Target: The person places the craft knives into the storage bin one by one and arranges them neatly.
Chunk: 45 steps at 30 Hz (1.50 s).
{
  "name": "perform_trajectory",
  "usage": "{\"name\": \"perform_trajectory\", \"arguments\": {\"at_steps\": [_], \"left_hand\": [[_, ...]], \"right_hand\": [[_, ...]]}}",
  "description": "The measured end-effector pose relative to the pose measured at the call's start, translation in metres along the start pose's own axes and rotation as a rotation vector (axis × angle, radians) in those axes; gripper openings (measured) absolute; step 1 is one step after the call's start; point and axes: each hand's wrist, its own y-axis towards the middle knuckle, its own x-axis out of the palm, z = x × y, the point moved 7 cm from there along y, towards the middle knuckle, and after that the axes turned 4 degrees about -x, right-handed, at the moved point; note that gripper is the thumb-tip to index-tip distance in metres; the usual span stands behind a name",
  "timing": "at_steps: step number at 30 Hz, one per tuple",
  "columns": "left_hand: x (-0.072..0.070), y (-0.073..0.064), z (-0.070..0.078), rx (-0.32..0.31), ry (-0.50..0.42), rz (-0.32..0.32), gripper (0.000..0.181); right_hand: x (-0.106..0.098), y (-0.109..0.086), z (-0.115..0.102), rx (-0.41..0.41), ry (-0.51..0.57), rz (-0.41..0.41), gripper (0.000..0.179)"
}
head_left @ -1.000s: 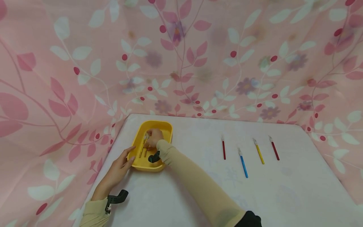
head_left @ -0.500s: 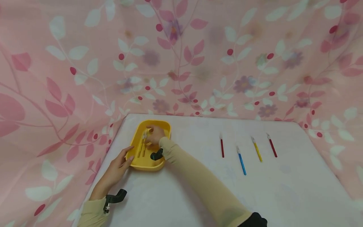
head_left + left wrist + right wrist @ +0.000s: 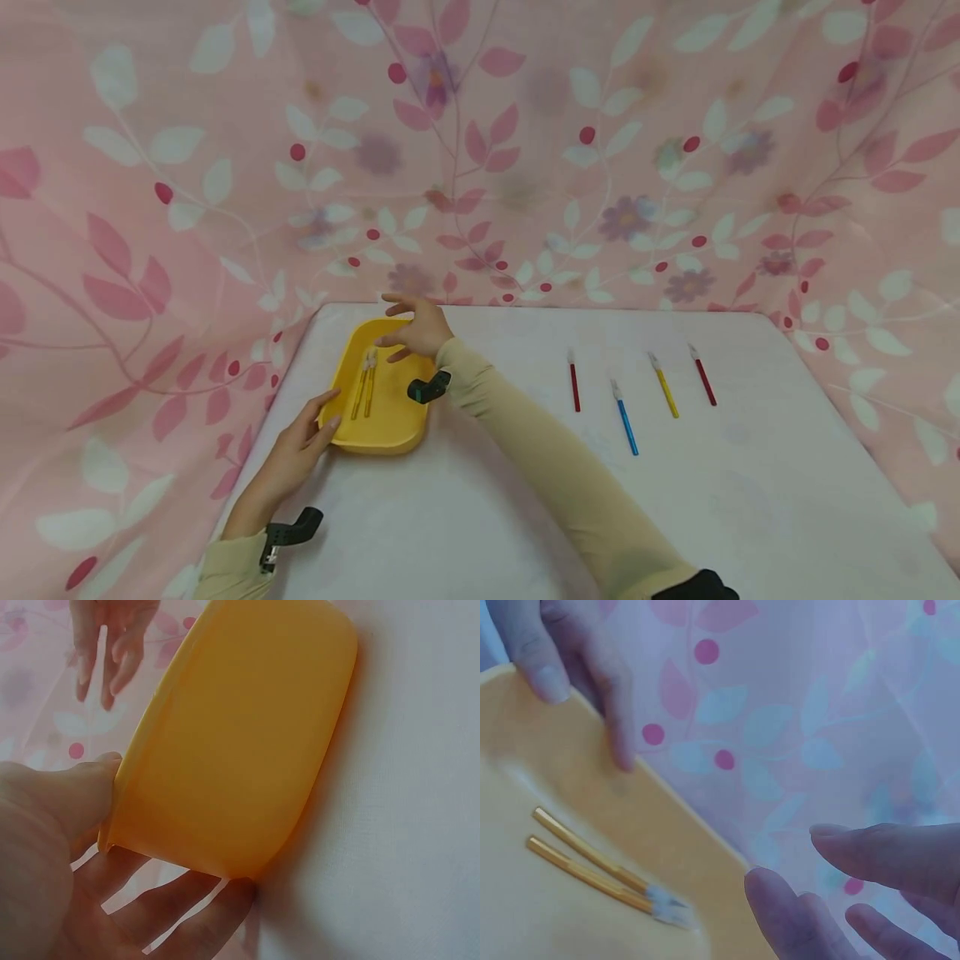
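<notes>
My left hand grips the left rim of a yellow tray; in the left wrist view its thumb lies at the rim, with the fingers against the outside wall. Two slim yellow craft knives lie side by side on the tray's floor, pale tips toward the far end. In the right wrist view those tips look clear-capped. My right hand hovers over the tray's far right part, fingers spread, holding nothing. It hides the far right rim.
Right of the tray, more craft knives lie apart on the white tabletop: a red one, a blue one, a yellow one and another red one. A pink floral cloth hangs behind.
My right hand has let go of the yellow craft knives, risen and moved toward the tray's far edge, its fingers spreading. My left hand keeps its hold on the tray.
</notes>
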Motion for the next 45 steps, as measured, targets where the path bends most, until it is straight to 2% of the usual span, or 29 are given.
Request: {"name": "perform_trajectory", "arguments": {"at_steps": [8, 16, 27, 35, 45], "left_hand": [[-0.003, 0.002, 0.0, -0.01, 0.007, -0.01, 0.063], [-0.004, 0.0, -0.001, -0.017, -0.005, -0.014, 0.064], [-0.004, 0.001, -0.002, -0.024, -0.006, -0.016, 0.064], [-0.003, 0.003, -0.001, -0.022, -0.019, -0.019, 0.065], [0.0, 0.001, -0.003, -0.024, -0.022, -0.024, 0.065]], "right_hand": [[-0.011, -0.011, -0.033, -0.084, -0.008, -0.016, 0.085], [-0.019, -0.02, -0.047, -0.12, -0.05, -0.037, 0.082], [-0.05, -0.039, -0.057, -0.169, -0.1, -0.074, 0.08], [-0.077, -0.054, -0.059, -0.216, -0.105, -0.077, 0.079], [-0.105, -0.074, -0.058, -0.227, -0.108, -0.053, 0.078]]}}
